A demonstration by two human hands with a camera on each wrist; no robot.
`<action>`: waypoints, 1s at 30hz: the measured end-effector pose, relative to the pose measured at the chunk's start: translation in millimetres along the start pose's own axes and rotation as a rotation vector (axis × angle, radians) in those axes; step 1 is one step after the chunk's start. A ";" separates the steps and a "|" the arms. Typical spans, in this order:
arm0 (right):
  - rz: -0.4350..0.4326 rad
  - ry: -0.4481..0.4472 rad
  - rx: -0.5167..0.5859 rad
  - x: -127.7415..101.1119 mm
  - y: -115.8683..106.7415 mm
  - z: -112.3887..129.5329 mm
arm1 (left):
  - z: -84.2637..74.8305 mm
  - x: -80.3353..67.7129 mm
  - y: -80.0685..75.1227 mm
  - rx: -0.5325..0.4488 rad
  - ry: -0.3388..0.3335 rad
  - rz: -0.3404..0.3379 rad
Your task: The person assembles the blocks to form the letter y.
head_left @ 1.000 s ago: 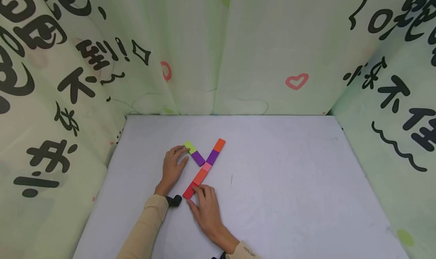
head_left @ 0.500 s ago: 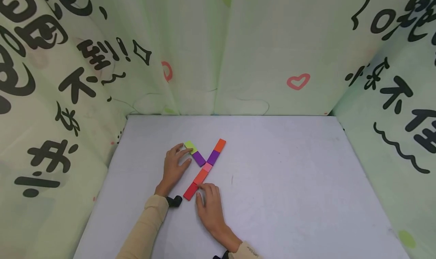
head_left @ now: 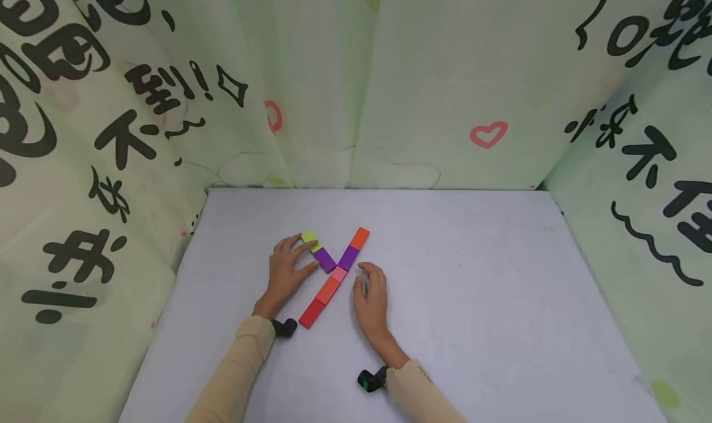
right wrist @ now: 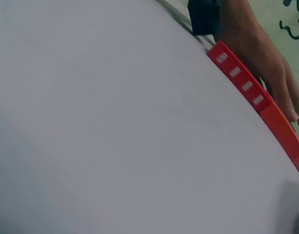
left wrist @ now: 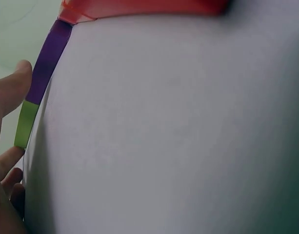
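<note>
- My right hand (head_left: 369, 296) has left the red block (head_left: 311, 313) and now lies loosely open beside the pink block (head_left: 338, 273), holding nothing.
- My left hand (head_left: 289, 271) stays flat, fingertips touching the green block (head_left: 310, 239).
- The Y of blocks looks finished.

1. A pale grey table (head_left: 473, 299) is enclosed on three sides by hung light green cloth (head_left: 334, 70).
2. The cloth is printed with black characters (head_left: 72, 256), a pink heart (head_left: 486, 134) and green spots.
</note>
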State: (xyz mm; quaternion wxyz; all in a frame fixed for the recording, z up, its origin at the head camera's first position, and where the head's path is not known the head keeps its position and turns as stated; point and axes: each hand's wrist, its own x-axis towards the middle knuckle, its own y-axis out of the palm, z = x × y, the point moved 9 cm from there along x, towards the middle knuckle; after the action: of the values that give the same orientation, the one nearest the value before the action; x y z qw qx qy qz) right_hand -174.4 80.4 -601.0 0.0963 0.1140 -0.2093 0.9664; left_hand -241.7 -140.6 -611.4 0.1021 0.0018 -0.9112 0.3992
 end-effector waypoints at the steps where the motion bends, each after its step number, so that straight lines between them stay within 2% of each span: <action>1: -0.002 -0.001 -0.002 5.4 -0.8 -1.2 | 0.0 0.2 0.3 0.006 0.000 -0.002; 8: 0.016 -0.031 -0.059 37.2 1.0 -8.7 | 3.8 -0.6 4.7 0.063 -0.009 -0.018; 14: 0.022 -0.075 -0.111 59.3 1.4 -12.6 | 2.5 -0.7 5.4 0.063 -0.003 -0.033; 21: 0.052 -0.118 -0.174 62.5 5.9 -9.7 | -0.4 -1.2 3.1 0.073 -0.008 -0.038; 30: 0.047 -0.115 -0.189 61.5 5.3 -8.6 | -2.4 -1.5 2.9 0.094 -0.007 -0.034</action>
State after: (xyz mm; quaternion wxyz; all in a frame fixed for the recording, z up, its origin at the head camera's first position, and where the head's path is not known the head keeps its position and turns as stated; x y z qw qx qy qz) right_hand -236.0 87.8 -594.7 0.0718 0.1547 -0.3074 0.9362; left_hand -240.1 -137.0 -612.2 0.1053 0.0236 -0.8916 0.4397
